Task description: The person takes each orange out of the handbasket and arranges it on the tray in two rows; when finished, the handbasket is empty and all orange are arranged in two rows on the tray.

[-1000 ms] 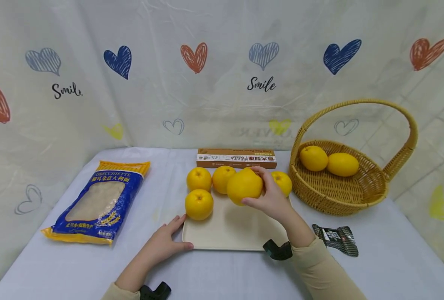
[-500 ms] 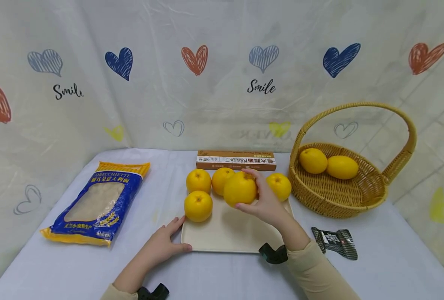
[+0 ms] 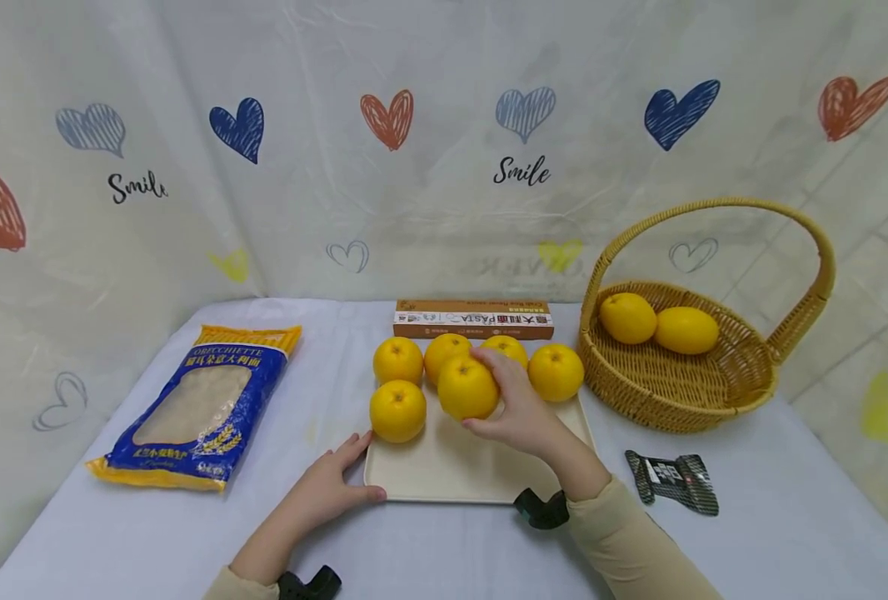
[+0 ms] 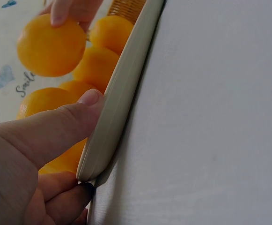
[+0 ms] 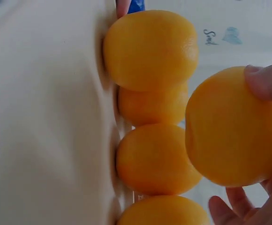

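Note:
In the head view my right hand holds an orange above the cream tray, thumb and fingers on its sides. The right wrist view shows this orange apart from the row of oranges behind it. Several oranges, including one at the left and one at the right, sit along the tray's back and left side. My left hand rests at the tray's front left corner. Its thumb touches the rim in the left wrist view, with fingers beside the corner.
A wicker basket with a tall handle stands at right, two yellow fruits inside. A pasta box lies behind the tray. At left is a blue orecchiette bag. A small black packet lies right of the tray.
My right hand has moved left and slightly down with the orange, and the orange has turned in its fingers. Another orange at the tray's back now shows. My left hand stays put.

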Motion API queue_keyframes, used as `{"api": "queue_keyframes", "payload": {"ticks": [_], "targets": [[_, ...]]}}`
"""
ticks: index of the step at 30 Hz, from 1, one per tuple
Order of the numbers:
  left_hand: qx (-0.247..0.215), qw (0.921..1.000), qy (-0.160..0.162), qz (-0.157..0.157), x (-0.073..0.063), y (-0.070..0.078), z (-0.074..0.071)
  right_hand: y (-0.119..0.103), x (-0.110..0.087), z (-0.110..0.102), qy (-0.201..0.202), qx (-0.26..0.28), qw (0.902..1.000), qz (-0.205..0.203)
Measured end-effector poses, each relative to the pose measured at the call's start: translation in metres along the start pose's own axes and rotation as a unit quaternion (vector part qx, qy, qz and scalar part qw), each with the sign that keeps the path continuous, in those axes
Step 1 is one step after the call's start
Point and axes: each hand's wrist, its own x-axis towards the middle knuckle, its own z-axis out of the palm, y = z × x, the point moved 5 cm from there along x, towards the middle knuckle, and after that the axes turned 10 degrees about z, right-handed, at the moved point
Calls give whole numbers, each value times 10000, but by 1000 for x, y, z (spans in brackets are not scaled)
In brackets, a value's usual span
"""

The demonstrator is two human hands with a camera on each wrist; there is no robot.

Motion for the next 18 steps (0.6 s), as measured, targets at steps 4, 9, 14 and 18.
{"api": "queue_keyframes", "payload": {"ticks": [4, 9, 14, 18], "targets": [[-8, 10000, 5, -32, 0, -1, 1, 3, 1, 6, -204, -82, 9995, 242], [13, 10000, 3, -32, -1, 0, 0, 10, 3, 17, -402, 89, 9970, 653], [-21, 10000, 1, -50, -1, 0, 0, 15, 3, 28, -462, 39, 9953, 848], [-4, 10000, -7, -45, -1, 0, 1, 19, 4, 34, -453, -70, 9955, 824]]}}
